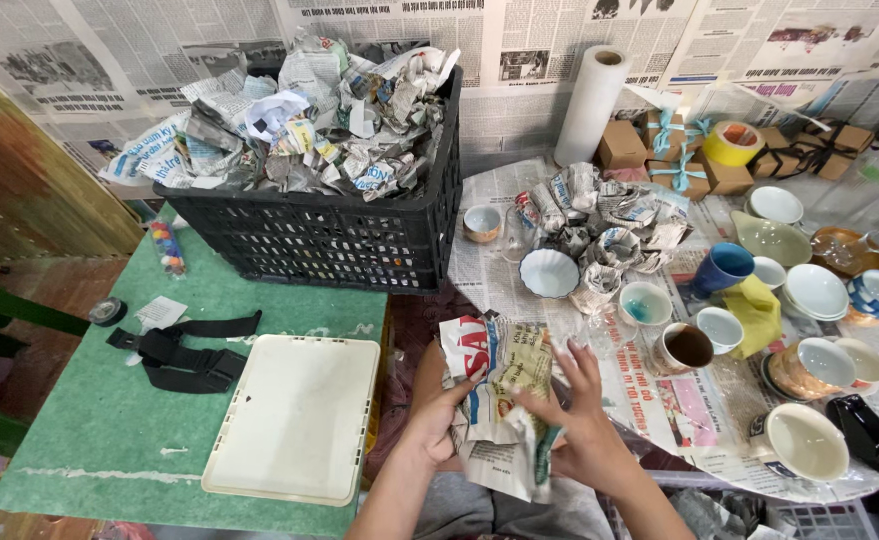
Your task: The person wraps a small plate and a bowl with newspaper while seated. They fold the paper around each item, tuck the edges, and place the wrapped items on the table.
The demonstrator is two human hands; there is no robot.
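Note:
My left hand (437, 415) and my right hand (581, 420) both grip a crumpled sheet of newspaper (499, 395) held low in front of me, folded round something I cannot see. My left fingers pinch its left edge, my right fingers press its right side. Just beyond it stands a round table (599, 370) covered in newspaper. Nearest my right hand are a brown mug (681, 347) and a small teal-glazed cup (644, 303).
A black crate (359, 235) heaped with newspaper-wrapped bundles sits on a green table (109, 400), beside a cream tray (294, 415) and a black strap (184, 355). On the round table are wrapped bundles (609, 225), many bowls and cups, a blue mug (721, 268), small boxes, yellow tape and a paper roll (591, 100).

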